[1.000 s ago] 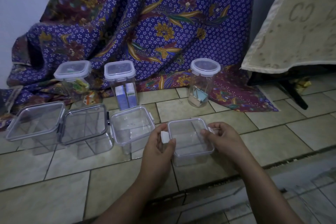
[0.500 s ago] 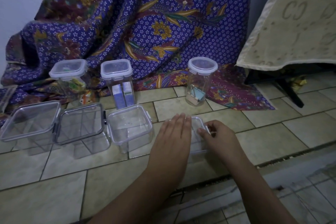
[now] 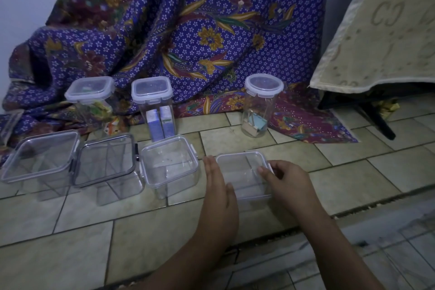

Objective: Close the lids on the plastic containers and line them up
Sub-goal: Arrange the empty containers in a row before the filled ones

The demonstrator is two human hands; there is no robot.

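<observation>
The small clear container [image 3: 242,172] sits on the tiled floor [image 3: 82,242], near the person. It is at the right end of a row of four clear boxes. Its lid lies flat on top.

The left hand [image 3: 220,186] lies flat along its left side with the fingers straight and together. That grip is wide and holds nothing. The right hand [image 3: 286,183] is at its right side. Its grip is narrow, with the fingers curled over the right edge of the lid.

Just left of the container stands the second box [image 3: 169,167]. Further left are the dark-rimmed box [image 3: 106,162] and the end box [image 3: 40,160], close side by side.

Farther away stand the left tall jar [image 3: 89,92], the middle tall jar [image 3: 153,94] with blue packs inside, and the round jar [image 3: 262,96]. All three have lids on. Behind them hangs a purple flowered cloth [image 3: 188,30].
</observation>
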